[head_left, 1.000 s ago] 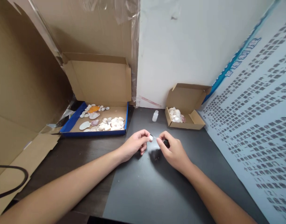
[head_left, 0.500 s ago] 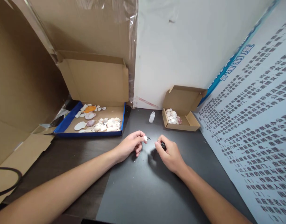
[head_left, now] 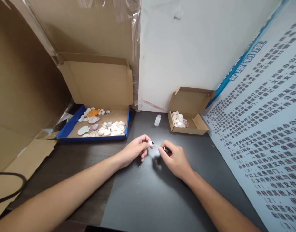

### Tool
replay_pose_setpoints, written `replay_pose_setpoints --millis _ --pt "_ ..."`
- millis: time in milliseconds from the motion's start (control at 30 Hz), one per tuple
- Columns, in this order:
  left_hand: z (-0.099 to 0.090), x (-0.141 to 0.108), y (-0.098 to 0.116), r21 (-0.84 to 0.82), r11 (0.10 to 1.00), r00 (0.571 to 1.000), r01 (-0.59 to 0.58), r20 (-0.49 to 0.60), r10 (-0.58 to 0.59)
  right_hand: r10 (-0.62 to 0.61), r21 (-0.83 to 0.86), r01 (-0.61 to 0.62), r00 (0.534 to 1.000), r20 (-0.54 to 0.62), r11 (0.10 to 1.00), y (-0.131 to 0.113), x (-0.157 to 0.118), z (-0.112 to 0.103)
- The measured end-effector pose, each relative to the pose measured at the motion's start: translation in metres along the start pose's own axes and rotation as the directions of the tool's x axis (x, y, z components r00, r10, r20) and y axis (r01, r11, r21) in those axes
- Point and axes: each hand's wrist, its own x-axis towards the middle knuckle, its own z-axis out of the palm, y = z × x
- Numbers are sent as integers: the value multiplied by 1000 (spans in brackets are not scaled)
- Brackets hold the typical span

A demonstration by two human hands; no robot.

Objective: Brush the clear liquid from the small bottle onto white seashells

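Observation:
Between the thumb and fingers of my left hand (head_left: 140, 147) is a small white shell (head_left: 151, 143), pinched above the dark mat. My right hand (head_left: 173, 158) is closed around a small brush (head_left: 166, 150) with a dark handle, mostly covered by my fingers. Its thin pale stem points left, and the dark tip lies at the shell; whether it touches is too small to tell. Beyond both hands a small whitish bottle (head_left: 157, 120) stands upright without a cap.
At the left back, an open blue-edged cardboard box (head_left: 90, 139) holds many shells and an orange piece (head_left: 93, 112). A smaller open box (head_left: 189, 131) with shells stands at the right back. A printed board (head_left: 266, 129) borders the right side, and a white panel (head_left: 177, 58) the back.
My right hand has moved slightly left, bringing the brush to the shell. More of the brush's stem now shows. My left hand stays nearly in place.

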Motion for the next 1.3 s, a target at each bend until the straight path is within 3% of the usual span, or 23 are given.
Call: replay_pose_setpoints --millis 300,433,500,700,833,1000,1300 --pt "0 0 -3 7 1000 1000 27 -5 -27 -11 -44 10 1000 -24 999 -5 -1 -2" --pt "0 -1 -6 -11 1000 1000 27 -13 -27 98 -30 -99 995 -35 995 -10 -3 -6" --pt "-1 -2 -8 -22 999 1000 27 -4 -28 151 8 -151 988 -9 988 -13 -6 -7" --pt "0 -5 -8 -30 999 999 45 8 -45 84 124 -101 987 137 987 -17 -13 -1" --pt "-1 -4 -7 -64 996 998 60 1 -60 118 122 -145 972 202 982 -13 -15 1" --pt "-3 -3 -7 -89 994 998 65 24 -63 121 125 -146 975 188 981 -10 -17 -4" --pt "-3 -5 -5 -82 992 996 92 27 -90 89 224 -99 995 55 970 -9 -25 -6"
